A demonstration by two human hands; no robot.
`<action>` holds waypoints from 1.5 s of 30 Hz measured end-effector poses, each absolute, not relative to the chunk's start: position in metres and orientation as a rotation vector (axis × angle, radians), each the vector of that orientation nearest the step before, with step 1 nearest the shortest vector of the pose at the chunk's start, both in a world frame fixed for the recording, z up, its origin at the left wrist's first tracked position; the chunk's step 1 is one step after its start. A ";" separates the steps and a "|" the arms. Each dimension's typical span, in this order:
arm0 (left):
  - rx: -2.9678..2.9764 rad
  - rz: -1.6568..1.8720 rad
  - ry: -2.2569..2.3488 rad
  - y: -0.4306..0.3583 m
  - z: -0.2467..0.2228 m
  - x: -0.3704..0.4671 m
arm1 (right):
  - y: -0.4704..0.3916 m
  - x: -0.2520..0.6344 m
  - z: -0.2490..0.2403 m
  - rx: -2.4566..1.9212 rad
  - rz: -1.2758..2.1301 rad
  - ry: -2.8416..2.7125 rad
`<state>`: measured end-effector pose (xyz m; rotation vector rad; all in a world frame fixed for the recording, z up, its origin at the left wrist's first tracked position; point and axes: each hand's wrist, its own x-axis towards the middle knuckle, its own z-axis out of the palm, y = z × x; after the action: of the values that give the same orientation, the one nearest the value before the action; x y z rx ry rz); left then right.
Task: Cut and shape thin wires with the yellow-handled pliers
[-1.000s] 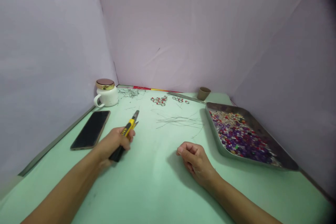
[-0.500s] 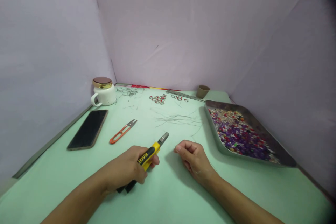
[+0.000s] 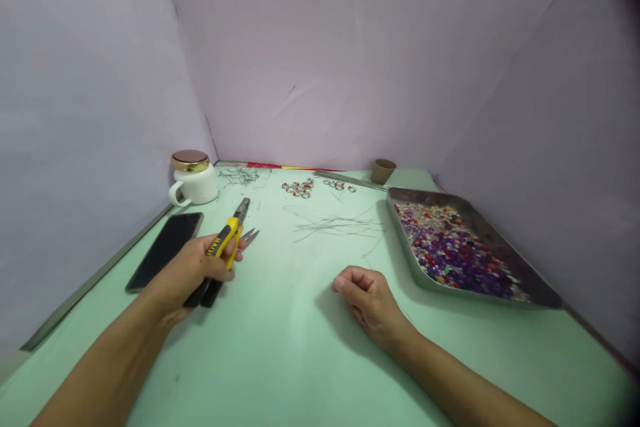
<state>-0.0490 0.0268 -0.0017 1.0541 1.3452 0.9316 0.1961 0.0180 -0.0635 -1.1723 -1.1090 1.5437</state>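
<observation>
My left hand (image 3: 195, 267) is wrapped round a pair of yellow and black pliers (image 3: 227, 233), whose metal jaws point up and away from me. It hovers over the thread snips (image 3: 251, 237), hiding all but their blade tips, and covers the near right corner of the phone (image 3: 163, 253). My right hand (image 3: 370, 300) rests on the table with the fingers curled and thumb against the index finger. What it pinches, if anything, is too small to make out. Beyond it, several thin wires (image 3: 335, 227) lie on the green tabletop.
At right stands a metal tray (image 3: 413, 260) of mixed beads (image 3: 460, 247). Red-and-silver beaded rings (image 3: 299, 188) lie farther back, near a bundle of straight wires (image 3: 350, 180) and a small brown cup (image 3: 383, 171). A lidded white mug (image 3: 196, 183) and wire scraps (image 3: 243, 176) are at left.
My left hand has carried the pliers left and away from me, from the middle of the table to over the snips. My right hand stays in place, still curled.
</observation>
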 end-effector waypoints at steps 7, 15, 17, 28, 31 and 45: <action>1.141 0.513 1.180 0.005 0.001 -0.018 | 0.019 0.197 -0.071 -1.173 1.503 -1.095; 1.199 0.433 1.125 0.003 -0.006 -0.008 | 0.020 0.198 -0.064 -1.092 1.634 -1.066; 1.252 0.431 1.128 0.002 -0.009 -0.007 | 0.022 0.200 -0.062 -1.016 1.770 -0.970; 1.325 0.488 1.058 0.009 -0.019 -0.011 | 0.027 0.205 -0.063 -0.590 2.404 -0.335; 1.334 0.474 1.073 0.009 -0.017 -0.012 | 0.026 0.205 -0.062 -0.564 2.403 -0.323; 1.287 0.429 1.082 0.005 0.002 -0.009 | 0.024 0.204 -0.065 -0.601 2.211 -0.463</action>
<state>-0.0092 0.0053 0.0018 1.2868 1.0820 0.4288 0.2044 0.0244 -0.0650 -0.6006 -0.4626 2.2107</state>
